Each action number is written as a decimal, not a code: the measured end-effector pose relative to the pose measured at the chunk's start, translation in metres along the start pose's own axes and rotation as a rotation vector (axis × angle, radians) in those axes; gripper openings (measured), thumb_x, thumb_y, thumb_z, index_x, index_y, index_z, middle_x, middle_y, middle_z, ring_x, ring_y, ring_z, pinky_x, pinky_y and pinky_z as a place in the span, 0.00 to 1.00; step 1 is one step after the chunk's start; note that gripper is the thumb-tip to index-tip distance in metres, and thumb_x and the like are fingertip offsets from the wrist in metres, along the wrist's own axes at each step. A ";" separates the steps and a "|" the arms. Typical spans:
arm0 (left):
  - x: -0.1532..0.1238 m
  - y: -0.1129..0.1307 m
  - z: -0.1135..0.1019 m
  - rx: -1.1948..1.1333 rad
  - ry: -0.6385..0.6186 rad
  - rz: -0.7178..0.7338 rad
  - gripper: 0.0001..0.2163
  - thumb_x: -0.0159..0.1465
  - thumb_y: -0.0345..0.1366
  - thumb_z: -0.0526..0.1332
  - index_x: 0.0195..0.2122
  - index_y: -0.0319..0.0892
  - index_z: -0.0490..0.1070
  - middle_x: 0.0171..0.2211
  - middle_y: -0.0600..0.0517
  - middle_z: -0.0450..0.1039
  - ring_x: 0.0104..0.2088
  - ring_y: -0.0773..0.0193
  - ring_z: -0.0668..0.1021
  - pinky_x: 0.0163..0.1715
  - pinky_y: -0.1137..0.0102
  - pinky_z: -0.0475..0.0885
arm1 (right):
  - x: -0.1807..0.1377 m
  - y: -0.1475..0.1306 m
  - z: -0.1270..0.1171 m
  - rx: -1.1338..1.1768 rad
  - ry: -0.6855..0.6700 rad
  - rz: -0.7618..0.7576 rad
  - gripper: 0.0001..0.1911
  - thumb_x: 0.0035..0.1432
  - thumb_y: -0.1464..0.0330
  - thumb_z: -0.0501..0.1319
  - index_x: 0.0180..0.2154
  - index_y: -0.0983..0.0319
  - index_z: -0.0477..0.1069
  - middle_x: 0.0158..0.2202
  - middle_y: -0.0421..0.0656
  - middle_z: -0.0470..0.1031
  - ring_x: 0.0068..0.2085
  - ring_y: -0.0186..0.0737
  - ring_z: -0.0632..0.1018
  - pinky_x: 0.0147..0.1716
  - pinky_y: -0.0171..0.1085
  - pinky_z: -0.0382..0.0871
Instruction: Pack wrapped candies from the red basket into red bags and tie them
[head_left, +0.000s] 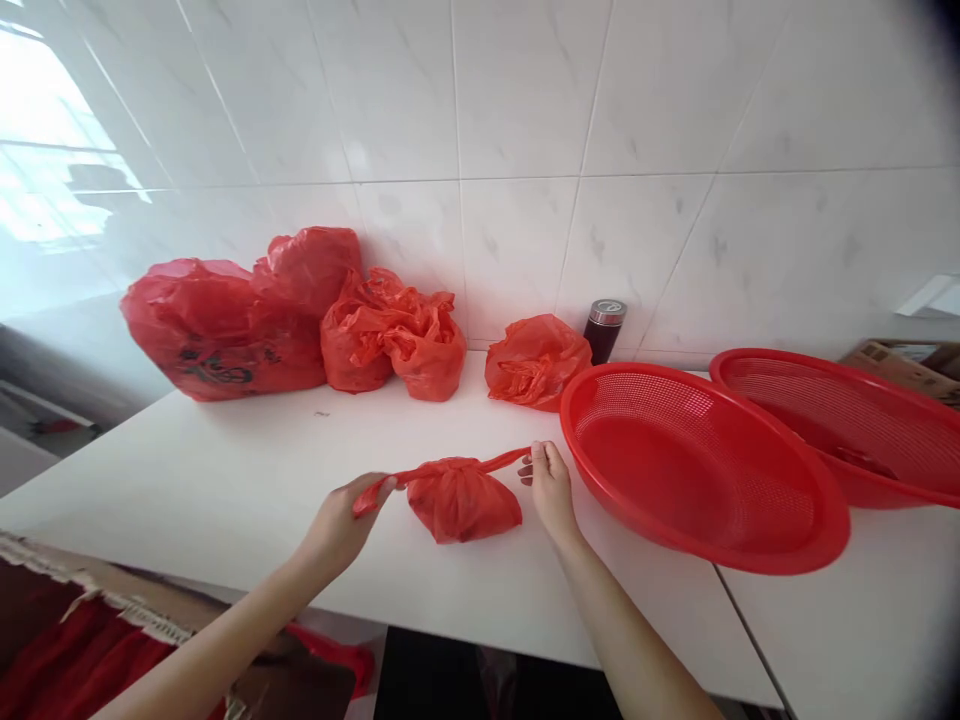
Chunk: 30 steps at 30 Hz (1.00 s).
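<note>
A small red plastic bag (463, 507) with rounded contents sits on the white table, its neck gathered at the top. Two twisted ends stretch out sideways from that neck. My left hand (352, 515) is closed on the left end, and a bit of red plastic pokes out past the fingers. My right hand (550, 482) pinches the tip of the right end between thumb and fingers. Both ends look taut. What the bag contains is hidden.
Along the tiled wall stand several filled red plastic bags (427, 345) and a dark flask (604, 330) with a silver lid. Two red plastic baskets (675, 470) take up the right side. An open cardboard box (900, 370) is behind them. The white table (247, 470) ends near my arms.
</note>
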<state>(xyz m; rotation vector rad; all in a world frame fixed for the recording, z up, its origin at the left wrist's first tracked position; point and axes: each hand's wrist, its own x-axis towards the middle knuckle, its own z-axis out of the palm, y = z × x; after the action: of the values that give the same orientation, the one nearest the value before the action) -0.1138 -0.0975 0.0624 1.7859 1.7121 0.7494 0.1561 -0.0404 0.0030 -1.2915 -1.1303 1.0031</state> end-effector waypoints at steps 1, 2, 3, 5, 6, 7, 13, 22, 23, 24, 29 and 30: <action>0.008 0.005 0.006 0.056 0.038 0.084 0.19 0.67 0.48 0.46 0.43 0.44 0.71 0.48 0.47 0.74 0.47 0.56 0.75 0.48 0.64 0.69 | -0.004 -0.004 0.006 -0.040 0.016 -0.036 0.21 0.63 0.48 0.45 0.31 0.58 0.58 0.30 0.38 0.66 0.31 0.36 0.73 0.33 0.36 0.68; 0.018 0.009 0.012 0.095 0.057 0.154 0.18 0.68 0.47 0.45 0.46 0.45 0.70 0.51 0.47 0.72 0.49 0.58 0.74 0.50 0.66 0.67 | -0.009 -0.007 0.013 -0.100 0.020 -0.075 0.20 0.65 0.49 0.44 0.32 0.58 0.58 0.29 0.38 0.67 0.30 0.36 0.72 0.32 0.35 0.67; 0.028 0.012 0.019 0.117 0.060 0.200 0.18 0.68 0.45 0.44 0.48 0.45 0.68 0.52 0.48 0.70 0.50 0.59 0.73 0.50 0.67 0.66 | -0.014 -0.009 0.020 -0.178 0.015 -0.111 0.19 0.65 0.50 0.43 0.34 0.57 0.58 0.29 0.37 0.67 0.30 0.37 0.72 0.32 0.35 0.65; 0.047 0.015 0.035 0.139 0.032 0.211 0.18 0.69 0.44 0.42 0.46 0.44 0.68 0.48 0.48 0.73 0.45 0.60 0.75 0.46 0.68 0.68 | -0.022 -0.007 0.033 -0.337 -0.009 -0.161 0.18 0.67 0.52 0.42 0.37 0.57 0.59 0.31 0.38 0.69 0.31 0.38 0.72 0.31 0.35 0.63; 0.056 0.016 0.043 0.147 0.011 0.198 0.17 0.69 0.43 0.42 0.42 0.44 0.69 0.42 0.49 0.75 0.41 0.61 0.76 0.41 0.68 0.70 | -0.025 -0.005 0.037 -0.392 -0.024 -0.172 0.18 0.67 0.53 0.41 0.38 0.57 0.60 0.32 0.38 0.70 0.31 0.39 0.72 0.30 0.35 0.62; 0.063 0.017 0.050 0.160 -0.009 0.188 0.16 0.68 0.42 0.42 0.38 0.45 0.69 0.37 0.50 0.75 0.36 0.62 0.76 0.37 0.68 0.70 | -0.026 -0.001 0.039 -0.426 -0.035 -0.180 0.18 0.67 0.53 0.41 0.38 0.57 0.60 0.33 0.39 0.70 0.31 0.39 0.72 0.30 0.35 0.61; 0.084 0.014 0.065 0.248 -0.083 0.128 0.07 0.64 0.36 0.50 0.35 0.46 0.66 0.27 0.54 0.73 0.26 0.63 0.74 0.26 0.71 0.63 | -0.002 0.008 0.021 -0.449 -0.080 -0.228 0.16 0.67 0.54 0.42 0.35 0.57 0.58 0.28 0.37 0.68 0.27 0.38 0.69 0.28 0.33 0.59; 0.089 -0.010 0.068 0.333 -0.192 -0.050 0.13 0.68 0.42 0.51 0.47 0.42 0.69 0.37 0.50 0.74 0.33 0.64 0.76 0.34 0.65 0.72 | 0.031 0.022 -0.001 -0.616 -0.077 -0.133 0.13 0.66 0.59 0.45 0.34 0.58 0.61 0.32 0.40 0.74 0.31 0.38 0.72 0.29 0.32 0.59; 0.092 -0.011 0.069 0.345 -0.211 -0.063 0.14 0.68 0.43 0.52 0.47 0.41 0.69 0.38 0.49 0.74 0.34 0.64 0.76 0.35 0.64 0.73 | 0.032 0.024 -0.002 -0.666 -0.078 -0.118 0.12 0.66 0.59 0.46 0.34 0.57 0.61 0.30 0.39 0.73 0.29 0.38 0.71 0.27 0.32 0.57; 0.095 -0.011 0.069 0.359 -0.231 -0.075 0.15 0.67 0.44 0.54 0.48 0.40 0.69 0.39 0.49 0.74 0.35 0.64 0.76 0.36 0.63 0.73 | 0.032 0.026 -0.002 -0.716 -0.079 -0.104 0.12 0.66 0.59 0.47 0.33 0.57 0.61 0.28 0.38 0.72 0.28 0.38 0.70 0.26 0.32 0.55; 0.102 -0.011 0.072 0.478 -0.284 -0.067 0.13 0.66 0.42 0.57 0.48 0.40 0.70 0.43 0.48 0.73 0.39 0.62 0.77 0.40 0.61 0.74 | 0.033 0.033 -0.003 -0.920 -0.085 -0.081 0.11 0.67 0.62 0.47 0.34 0.57 0.62 0.23 0.36 0.69 0.24 0.36 0.67 0.24 0.32 0.48; 0.101 -0.010 0.073 0.506 -0.282 -0.052 0.13 0.66 0.41 0.57 0.48 0.40 0.70 0.43 0.48 0.73 0.39 0.61 0.77 0.40 0.61 0.74 | 0.033 0.033 -0.002 -0.951 -0.083 -0.085 0.11 0.67 0.62 0.47 0.34 0.57 0.62 0.22 0.36 0.68 0.23 0.36 0.67 0.24 0.32 0.48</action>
<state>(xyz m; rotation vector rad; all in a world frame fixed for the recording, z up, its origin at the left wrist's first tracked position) -0.0649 0.0028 0.0065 2.0406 1.8473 0.0241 0.1663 -0.0070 -0.0281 -1.9126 -1.8141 0.4312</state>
